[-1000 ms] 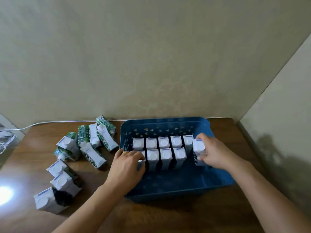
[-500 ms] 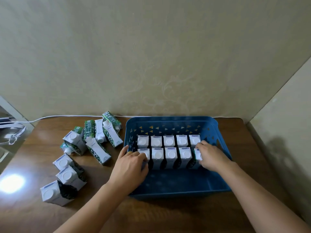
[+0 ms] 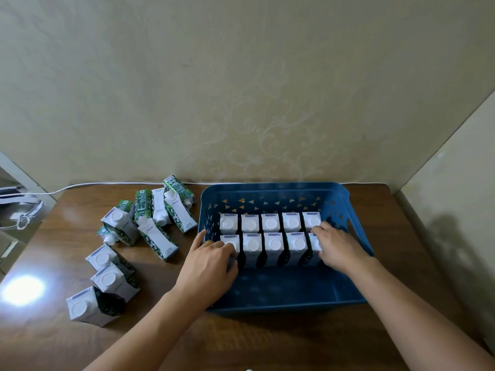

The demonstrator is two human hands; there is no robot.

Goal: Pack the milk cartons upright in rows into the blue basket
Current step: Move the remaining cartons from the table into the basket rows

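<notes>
Change: a second ago my right hand (image 3: 334, 246) carried a carton above the basket's right wall; it is now seated, closing the second row (image 3: 273, 249) at five.
Hands: right fingers curled on that end carton; left hand (image 3: 207, 261) closed on the row's left-end carton.
Blue basket (image 3: 359, 263): far-right part of the desk; back row (image 3: 270, 223) full.
Room: near half of the basket floor bare; loose cartons (image 3: 150, 228) toward the desk's left edge.

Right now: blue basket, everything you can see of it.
The blue basket is a rectangular tub, plastic by its look, with triangular cutouts in the walls, sitting flat on the wooden table. Ten upright milk cartons fill two rows at its far end; the near half is bare. The left hand and right hand reach inside.
</notes>
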